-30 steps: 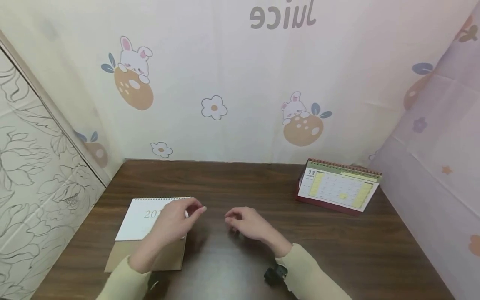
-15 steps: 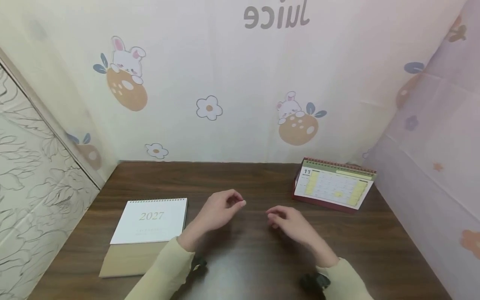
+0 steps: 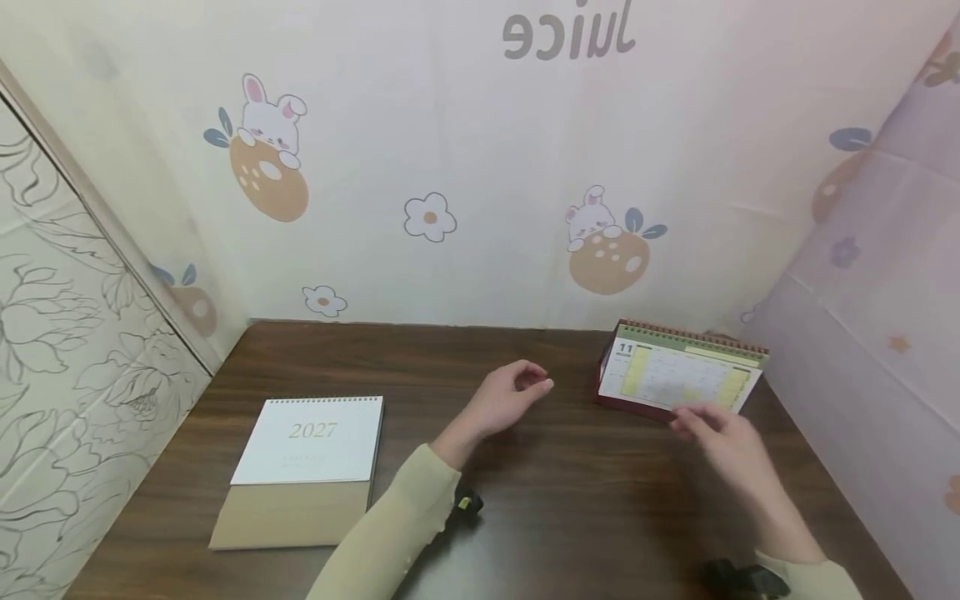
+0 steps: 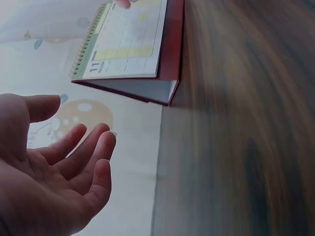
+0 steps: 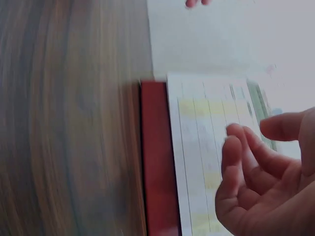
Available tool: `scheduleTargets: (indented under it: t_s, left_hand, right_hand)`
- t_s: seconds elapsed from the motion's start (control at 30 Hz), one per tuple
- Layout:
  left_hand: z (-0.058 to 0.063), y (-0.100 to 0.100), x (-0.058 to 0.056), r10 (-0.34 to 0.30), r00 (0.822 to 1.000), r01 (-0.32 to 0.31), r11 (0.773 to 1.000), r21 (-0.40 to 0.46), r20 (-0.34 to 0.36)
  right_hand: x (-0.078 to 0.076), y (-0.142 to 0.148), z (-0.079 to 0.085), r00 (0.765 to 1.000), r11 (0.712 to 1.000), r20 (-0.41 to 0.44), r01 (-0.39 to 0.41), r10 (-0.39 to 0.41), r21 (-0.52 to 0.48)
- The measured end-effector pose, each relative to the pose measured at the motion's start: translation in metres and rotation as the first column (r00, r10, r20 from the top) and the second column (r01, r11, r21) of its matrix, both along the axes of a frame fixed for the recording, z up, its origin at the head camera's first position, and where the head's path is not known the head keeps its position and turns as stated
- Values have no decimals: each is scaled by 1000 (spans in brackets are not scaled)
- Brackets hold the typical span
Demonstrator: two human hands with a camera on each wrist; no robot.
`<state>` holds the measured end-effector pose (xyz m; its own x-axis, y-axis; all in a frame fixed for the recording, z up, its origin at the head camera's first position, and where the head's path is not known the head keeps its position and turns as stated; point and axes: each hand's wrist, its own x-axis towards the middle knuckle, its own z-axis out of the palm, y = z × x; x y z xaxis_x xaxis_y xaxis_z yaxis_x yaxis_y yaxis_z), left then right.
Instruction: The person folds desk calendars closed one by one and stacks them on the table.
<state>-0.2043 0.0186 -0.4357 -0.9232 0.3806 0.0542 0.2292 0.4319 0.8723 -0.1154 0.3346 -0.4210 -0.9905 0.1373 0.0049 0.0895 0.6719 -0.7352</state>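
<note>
The right hand (image 3: 723, 442) is held over the near edge of the red-based calendar (image 3: 660, 371), thumb apart from the bent fingers and nothing between them; the head view overlaps the two, so whether the fingertips touch the page cannot be told. That calendar sits just beyond the right hand's fingertips, its folded base spread like a tent, as the hollow end in the left wrist view shows, which keeps the November page leaning back toward the person. The left hand (image 3: 502, 404) hangs loosely curved above the table (image 3: 570, 500), thumb and fingers apart and holding nothing, with the same calendar's near end ahead of it and to its right. Well to the left of that hand is the white 2027 calendar (image 3: 311, 454), ring binding on its far side, so its year reads upright from the person's seat.
</note>
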Motion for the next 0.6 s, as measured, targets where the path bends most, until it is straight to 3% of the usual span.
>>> scheduleTargets:
  t_s: [0.17,0.33,0.47,0.53,0.6]
  left_hand:
    - [-1,25,-7,42,996,-47,997,62,83]
    - [3,52,-15,78,984,-95,990,100,158]
    - [7,75,-22,98,968,-135,979,154,230]
    - [9,85,-24,106,962,-152,974,170,251]
    - [10,94,-26,114,959,-162,972,173,258]
  right_hand:
    - [4,33,5,980,979,11,200,-200,-37]
    - [1,60,10,923,900,6,378,-386,-219]
    - [-8,78,15,893,822,2,416,-451,-388]
    - [-15,84,17,887,801,21,428,-462,-420]
    - [-21,89,19,887,798,46,435,-459,-418]
